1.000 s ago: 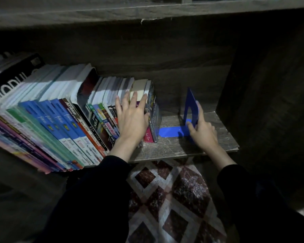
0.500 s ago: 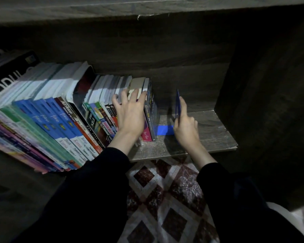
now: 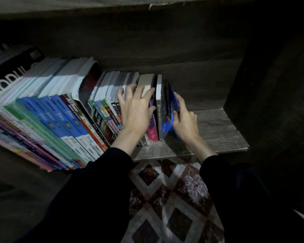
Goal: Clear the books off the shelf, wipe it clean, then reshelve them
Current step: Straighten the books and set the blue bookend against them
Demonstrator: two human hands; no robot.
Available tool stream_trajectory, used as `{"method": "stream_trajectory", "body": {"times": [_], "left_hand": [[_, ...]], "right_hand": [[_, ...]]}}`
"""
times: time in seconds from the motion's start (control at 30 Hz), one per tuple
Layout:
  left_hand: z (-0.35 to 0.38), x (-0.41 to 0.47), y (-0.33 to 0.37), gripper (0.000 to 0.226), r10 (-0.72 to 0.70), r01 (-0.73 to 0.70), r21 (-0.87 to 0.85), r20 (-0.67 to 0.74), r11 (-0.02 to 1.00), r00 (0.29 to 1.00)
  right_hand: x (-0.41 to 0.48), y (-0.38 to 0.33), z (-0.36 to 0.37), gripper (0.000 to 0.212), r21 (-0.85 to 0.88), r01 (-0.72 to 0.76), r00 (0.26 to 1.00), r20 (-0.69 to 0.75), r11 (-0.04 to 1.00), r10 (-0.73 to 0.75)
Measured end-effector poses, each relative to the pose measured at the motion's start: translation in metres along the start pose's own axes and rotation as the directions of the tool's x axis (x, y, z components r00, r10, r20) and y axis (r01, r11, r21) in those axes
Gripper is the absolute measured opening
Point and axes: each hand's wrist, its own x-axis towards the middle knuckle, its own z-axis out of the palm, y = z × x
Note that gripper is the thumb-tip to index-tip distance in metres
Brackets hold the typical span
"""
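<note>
A long row of books (image 3: pixel 63 109) leans leftward on the wooden shelf (image 3: pixel 216 130). My left hand (image 3: pixel 135 109) rests with spread fingers on the tops and spines of the smaller books at the row's right end. A blue metal bookend (image 3: pixel 174 102) stands tight against the last dark book (image 3: pixel 159 106). My right hand (image 3: pixel 184 121) grips the bookend, with the fingers along its upright plate and the palm over its base.
The shelf's right side panel (image 3: pixel 270 102) rises close by, with a stretch of bare board between it and the bookend. The upper shelf board (image 3: pixel 147 4) overhangs. A diamond-patterned rug (image 3: pixel 174 199) lies below the shelf edge.
My right hand has slid the blue bookend leftward along the shelf until it meets the last book. My left hand stayed on the small books, steadying them.
</note>
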Motion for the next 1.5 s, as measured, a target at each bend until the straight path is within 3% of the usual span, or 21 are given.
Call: {"method": "stream_trajectory", "body": {"times": [0.4,0.5,0.57,0.63,0.67,0.73,0.87,1.2,1.3,1.43,1.5], "left_hand": [[0.006,-0.003,-0.006,0.057,0.022,-0.023,-0.01,-0.058,1.0,0.998],[0.007,-0.011,-0.009,0.066,-0.012,0.013,0.049,-0.036,0.999,0.999],[0.009,-0.015,-0.012,0.071,-0.014,0.017,0.082,-0.033,0.996,0.999],[0.011,-0.016,-0.015,0.076,-0.008,0.012,0.101,-0.035,0.995,0.999],[0.012,-0.017,-0.016,0.077,-0.004,0.008,0.103,-0.037,0.995,0.999],[0.013,-0.017,-0.016,0.078,0.001,0.004,0.099,-0.047,0.995,0.999],[0.017,-0.016,-0.018,0.08,0.008,0.0,0.098,-0.083,0.995,0.997],[0.024,-0.011,-0.022,0.081,0.002,0.005,0.04,-0.159,0.999,0.987],[0.024,-0.012,-0.023,0.083,0.015,-0.007,0.053,-0.145,0.999,0.989],[0.02,-0.016,-0.025,0.085,0.043,-0.034,0.063,-0.14,0.997,0.989],[0.016,-0.022,-0.028,0.08,0.07,-0.067,0.026,-0.182,0.997,0.981]], "right_hand": [[-0.011,0.003,0.01,0.053,-0.046,0.036,0.999,-0.008,0.998,-0.037],[-0.019,0.021,0.015,0.052,0.156,-0.025,1.0,0.006,0.987,0.024],[-0.02,0.034,0.023,0.049,0.48,-0.149,0.986,0.008,0.865,0.165],[-0.009,0.042,0.031,0.038,0.743,-0.301,0.924,0.071,0.598,0.376],[-0.001,0.047,0.035,0.029,0.801,-0.376,0.881,0.154,0.465,0.447],[0.012,0.052,0.047,0.033,0.785,-0.519,0.811,0.33,0.337,0.483],[0.04,0.081,0.089,0.065,0.711,-0.569,0.81,0.395,0.413,0.434],[0.037,0.052,0.091,0.043,0.774,-0.515,0.843,0.381,0.368,0.379],[0.033,0.053,0.096,0.047,0.815,-0.471,0.854,0.327,0.338,0.404],[0.029,0.052,0.101,0.058,0.787,-0.48,0.857,0.328,0.387,0.398],[0.029,0.056,0.103,0.053,0.77,-0.499,0.842,0.323,0.397,0.433]]}}
